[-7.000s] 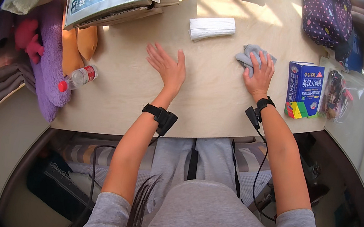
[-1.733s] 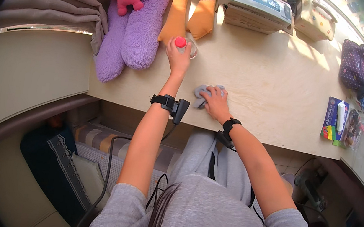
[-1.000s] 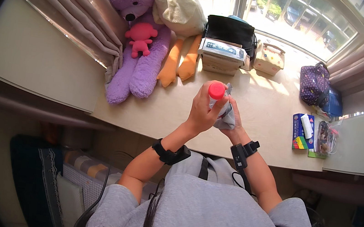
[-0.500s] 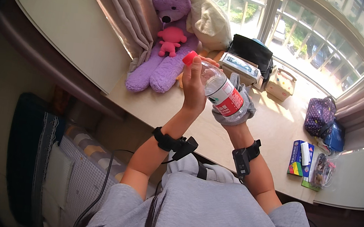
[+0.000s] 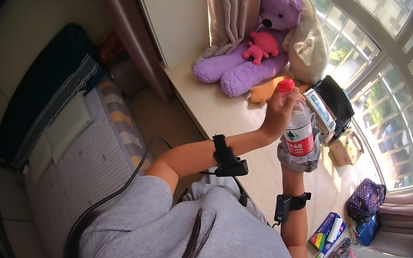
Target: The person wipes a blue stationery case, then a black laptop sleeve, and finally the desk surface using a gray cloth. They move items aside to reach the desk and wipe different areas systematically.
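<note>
Bottle [image 5: 299, 133] gripped, left hand [image 5: 274, 114] | cloth [image 5: 296, 159] — right hand clutches | purple teddy [image 5: 250, 56] behind

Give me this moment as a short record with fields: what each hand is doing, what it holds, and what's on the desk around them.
Left hand: left hand grips the neck of the water bottle, below its red cap
Right hand: right hand under the bottle's base, wrapped in a grey cloth
Bottle: raised above the desk, tilted
On desk: purple teddy bear, small pink toy, colourful box
</note>
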Demonstrator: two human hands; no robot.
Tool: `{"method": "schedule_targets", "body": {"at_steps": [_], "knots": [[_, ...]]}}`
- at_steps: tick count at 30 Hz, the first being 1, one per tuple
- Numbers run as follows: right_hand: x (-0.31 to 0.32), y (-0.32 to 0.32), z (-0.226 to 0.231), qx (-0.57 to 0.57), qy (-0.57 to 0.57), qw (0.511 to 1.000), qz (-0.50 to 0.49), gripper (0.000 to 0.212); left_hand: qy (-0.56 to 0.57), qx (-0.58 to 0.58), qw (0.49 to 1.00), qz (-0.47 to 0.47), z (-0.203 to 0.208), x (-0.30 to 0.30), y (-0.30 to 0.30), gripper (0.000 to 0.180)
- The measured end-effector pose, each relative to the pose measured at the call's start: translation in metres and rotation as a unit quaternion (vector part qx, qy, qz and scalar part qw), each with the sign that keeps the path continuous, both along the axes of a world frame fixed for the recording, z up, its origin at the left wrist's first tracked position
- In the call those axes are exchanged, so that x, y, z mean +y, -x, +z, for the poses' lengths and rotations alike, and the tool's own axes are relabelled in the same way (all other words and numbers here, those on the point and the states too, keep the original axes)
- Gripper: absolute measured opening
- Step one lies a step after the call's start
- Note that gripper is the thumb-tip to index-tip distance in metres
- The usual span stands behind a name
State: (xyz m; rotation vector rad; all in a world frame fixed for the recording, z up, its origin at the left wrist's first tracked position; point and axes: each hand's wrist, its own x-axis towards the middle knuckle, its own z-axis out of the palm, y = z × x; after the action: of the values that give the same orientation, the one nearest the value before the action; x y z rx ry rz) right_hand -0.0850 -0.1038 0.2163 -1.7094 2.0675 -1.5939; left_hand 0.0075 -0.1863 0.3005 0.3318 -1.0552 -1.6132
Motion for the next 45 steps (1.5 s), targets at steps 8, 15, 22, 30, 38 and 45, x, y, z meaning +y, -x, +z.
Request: {"method": "schedule_targets", "body": {"at_steps": [8, 15, 22, 30, 38, 45], "knots": [[0.033, 0.031, -0.013, -0.672, 0.020, 0.629, 0.391, 0.026, -0.006, 0.012, 0.996, -0.091, 0.007, 0.037, 0.013, 0.031], [0.049, 0.030, 0.043, -0.590, 0.126, 0.734, 0.311, 0.056, -0.223, 0.056, 0.970, -0.072, 0.012, -0.023, 0.000, 0.034], [0.050, 0.007, 0.048, -0.551, 0.067, 0.811, 0.184, 0.067, 0.065, -0.007, 0.998, -0.019, 0.023, 0.019, 0.013, 0.033], [0.049, 0.006, 0.046, -0.686, 0.128, 0.682, 0.220, 0.056, 0.214, -0.112, 0.953, -0.182, -0.006, 0.048, 0.006, 0.096], [0.081, 0.043, 0.067, -0.563, 0.141, 0.805, 0.120, 0.053, 0.102, -0.202, 0.943, -0.246, -0.007, 0.025, -0.020, 0.076], [0.074, 0.015, 0.094, -0.331, 0.069, 0.925, 0.175, 0.081, 0.129, -0.253, 0.912, -0.295, 0.004, 0.044, -0.012, 0.079]]}}
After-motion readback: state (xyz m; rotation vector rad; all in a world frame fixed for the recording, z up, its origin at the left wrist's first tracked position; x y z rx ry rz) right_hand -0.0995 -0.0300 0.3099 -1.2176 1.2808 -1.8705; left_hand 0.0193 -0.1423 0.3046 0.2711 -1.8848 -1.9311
